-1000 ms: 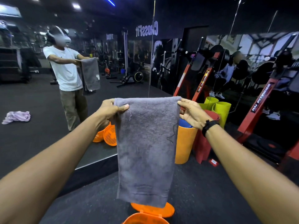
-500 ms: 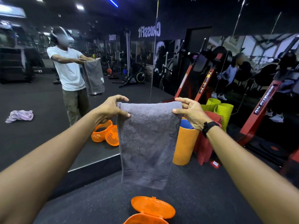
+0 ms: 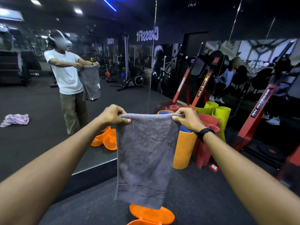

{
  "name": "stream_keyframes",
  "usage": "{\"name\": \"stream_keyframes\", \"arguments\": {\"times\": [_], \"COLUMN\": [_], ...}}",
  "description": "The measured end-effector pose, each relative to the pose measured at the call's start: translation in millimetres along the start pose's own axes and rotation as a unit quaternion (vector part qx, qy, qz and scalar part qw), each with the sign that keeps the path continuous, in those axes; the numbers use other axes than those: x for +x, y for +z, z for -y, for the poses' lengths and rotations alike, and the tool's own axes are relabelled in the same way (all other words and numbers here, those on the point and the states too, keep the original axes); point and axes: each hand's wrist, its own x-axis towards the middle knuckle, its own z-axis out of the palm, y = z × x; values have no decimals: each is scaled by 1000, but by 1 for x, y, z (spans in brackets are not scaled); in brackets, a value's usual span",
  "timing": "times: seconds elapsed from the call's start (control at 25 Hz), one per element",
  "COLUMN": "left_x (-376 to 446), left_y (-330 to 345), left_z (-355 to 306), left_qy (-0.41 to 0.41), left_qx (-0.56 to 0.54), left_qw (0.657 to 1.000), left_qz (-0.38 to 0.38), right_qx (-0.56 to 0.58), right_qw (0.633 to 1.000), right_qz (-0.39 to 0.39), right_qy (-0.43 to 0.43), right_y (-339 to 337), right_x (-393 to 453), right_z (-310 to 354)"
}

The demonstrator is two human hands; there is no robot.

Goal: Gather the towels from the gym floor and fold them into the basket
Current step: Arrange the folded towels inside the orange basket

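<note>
A grey towel (image 3: pixel 145 155) hangs folded lengthwise in front of me, held up by its top edge. My left hand (image 3: pixel 113 115) pinches the top left corner and my right hand (image 3: pixel 186 118) pinches the top right corner. Below the towel's lower hem, at the bottom edge of the view, sits the orange basket (image 3: pixel 142 223) with its open lid (image 3: pixel 151 214). A crumpled pink towel (image 3: pixel 15 120) shows on the floor in the mirror at the left.
A wall mirror (image 3: pixel 48 143) ahead reflects me, the towel and the basket. Rolled mats, orange (image 3: pixel 184 148), red and yellow-green (image 3: pixel 221 114), stand upright at the right. Red gym racks (image 3: pixel 253 127) line the right side. Dark rubber floor lies underfoot.
Both hands dropped slightly and closed tighter on the towel's top edge. The towel hangs straighter, its hem again reaching the basket lid after being lifted half a second ago.
</note>
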Motion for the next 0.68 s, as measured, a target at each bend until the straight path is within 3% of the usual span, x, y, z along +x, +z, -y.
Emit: {"name": "stream_keyframes", "arguments": {"times": [0.08,0.12,0.16,0.24,0.36,0.4,0.52,0.64,0.68], "left_x": [2,4,6,11,-13,-19,-12,-3,0], "left_y": [-5,-15,-29,-48,-17,0,18,14,15], "left_z": [-4,-11,-20,-29,-12,-2,11,6,9], "left_qy": [1,22,52,92,11,-18,-98,-152,-154], "left_qx": [-1,-55,-146,-348,-318,-301,-374,-426,-434], "left_qw": [997,996,987,933,940,942,921,891,887], "left_qz": [75,71,38,-3,125,149,57,37,24], "right_qx": [11,70,176,367,327,305,358,348,359], "right_qw": [997,994,983,929,916,917,906,898,899], "right_qz": [77,78,49,29,199,223,160,209,190], "right_qy": [2,2,9,36,118,127,156,168,166], "right_y": [-9,-18,-30,-52,-31,-17,0,4,10], "right_x": [0,4,7,18,0,-6,-9,-6,-5], "right_z": [3,8,17,28,19,11,5,15,13]}}
